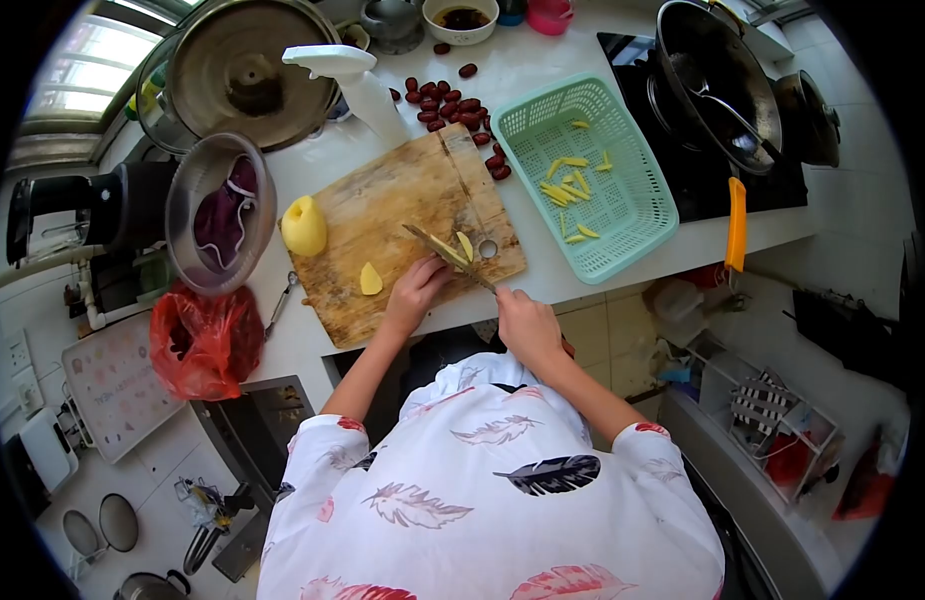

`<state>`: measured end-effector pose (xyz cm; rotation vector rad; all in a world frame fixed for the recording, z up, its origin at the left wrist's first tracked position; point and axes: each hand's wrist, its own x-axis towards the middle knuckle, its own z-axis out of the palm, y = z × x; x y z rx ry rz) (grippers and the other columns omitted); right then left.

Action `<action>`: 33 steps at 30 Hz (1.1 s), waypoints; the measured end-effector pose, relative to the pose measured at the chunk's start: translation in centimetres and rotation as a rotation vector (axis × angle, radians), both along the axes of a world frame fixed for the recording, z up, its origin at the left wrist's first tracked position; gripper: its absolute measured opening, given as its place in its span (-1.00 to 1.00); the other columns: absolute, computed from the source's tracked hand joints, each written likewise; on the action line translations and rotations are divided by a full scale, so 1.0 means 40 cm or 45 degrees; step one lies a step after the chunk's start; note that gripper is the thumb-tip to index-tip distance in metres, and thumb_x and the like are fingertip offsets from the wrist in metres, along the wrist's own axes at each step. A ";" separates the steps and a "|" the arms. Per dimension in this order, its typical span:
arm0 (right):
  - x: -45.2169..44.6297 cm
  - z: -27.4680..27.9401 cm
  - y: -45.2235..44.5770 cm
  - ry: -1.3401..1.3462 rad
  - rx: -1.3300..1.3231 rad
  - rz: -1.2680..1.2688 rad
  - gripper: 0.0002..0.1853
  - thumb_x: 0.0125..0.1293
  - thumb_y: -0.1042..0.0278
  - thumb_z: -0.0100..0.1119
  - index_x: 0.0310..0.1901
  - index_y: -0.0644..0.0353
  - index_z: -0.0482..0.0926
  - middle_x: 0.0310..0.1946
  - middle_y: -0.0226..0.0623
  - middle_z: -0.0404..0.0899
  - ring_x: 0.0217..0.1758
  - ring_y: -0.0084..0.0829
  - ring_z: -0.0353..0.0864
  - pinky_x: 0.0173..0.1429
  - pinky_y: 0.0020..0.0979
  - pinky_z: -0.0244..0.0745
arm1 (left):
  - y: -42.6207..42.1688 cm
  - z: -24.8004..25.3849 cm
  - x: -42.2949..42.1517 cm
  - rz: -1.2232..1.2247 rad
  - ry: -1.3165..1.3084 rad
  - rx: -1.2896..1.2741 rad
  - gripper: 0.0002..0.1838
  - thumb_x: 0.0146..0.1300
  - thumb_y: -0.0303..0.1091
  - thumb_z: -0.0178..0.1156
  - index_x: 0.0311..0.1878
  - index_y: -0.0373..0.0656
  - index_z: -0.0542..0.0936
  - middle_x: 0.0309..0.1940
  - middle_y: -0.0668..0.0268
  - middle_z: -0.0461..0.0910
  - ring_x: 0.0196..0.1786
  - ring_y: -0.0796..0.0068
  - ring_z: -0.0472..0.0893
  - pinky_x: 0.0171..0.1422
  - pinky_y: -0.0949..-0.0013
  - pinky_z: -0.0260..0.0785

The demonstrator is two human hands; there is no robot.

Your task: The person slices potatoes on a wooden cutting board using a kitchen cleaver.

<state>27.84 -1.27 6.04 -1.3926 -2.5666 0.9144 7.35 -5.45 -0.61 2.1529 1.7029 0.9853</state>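
Observation:
My right hand (528, 322) is closed around the handle of a kitchen knife (450, 258), whose blade slants up and left over the wooden cutting board (372, 210). Beside the blade, the bent fingers of my left hand (419, 288) press on a yellow slice (442, 246), partly hidden by knife and fingers. Another cut piece (465, 246) lies just past the blade. A loose yellow wedge (370, 279) rests left of my left hand. At the board's left edge sits a larger peeled yellow chunk (304, 226); potato or apple, I cannot tell which.
A green plastic basket (652, 195) with thin yellow sticks stands right of the board. Behind are red dates (447, 104) and a white spray bottle (367, 95). A wok (722, 75) sits on the hob; a plastic bowl (182, 240) and red bag (207, 345) are left.

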 end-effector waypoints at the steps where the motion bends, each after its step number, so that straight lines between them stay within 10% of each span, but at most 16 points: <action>1: -0.008 0.001 0.003 0.004 0.010 0.004 -0.93 0.18 0.49 -0.02 -0.29 0.22 0.37 -0.55 -0.08 0.48 -0.55 -0.03 0.55 -0.47 -0.12 0.46 | -0.001 0.003 -0.001 0.006 -0.006 -0.012 -0.74 -0.06 -0.56 0.17 -0.21 -0.29 0.59 -0.16 0.18 0.55 -0.01 0.16 0.54 -0.02 0.29 0.47; 33: -0.036 -0.027 0.059 0.115 -0.321 -0.090 -0.84 0.28 0.34 -0.03 -0.21 0.25 0.39 -0.53 0.05 0.55 -0.43 0.13 0.53 -0.31 0.04 0.42 | 0.005 0.000 0.027 0.252 -0.037 0.053 -0.79 -0.11 -0.55 0.28 -0.32 -0.21 0.58 -0.31 0.25 0.56 -0.20 0.21 0.53 -0.10 0.25 0.40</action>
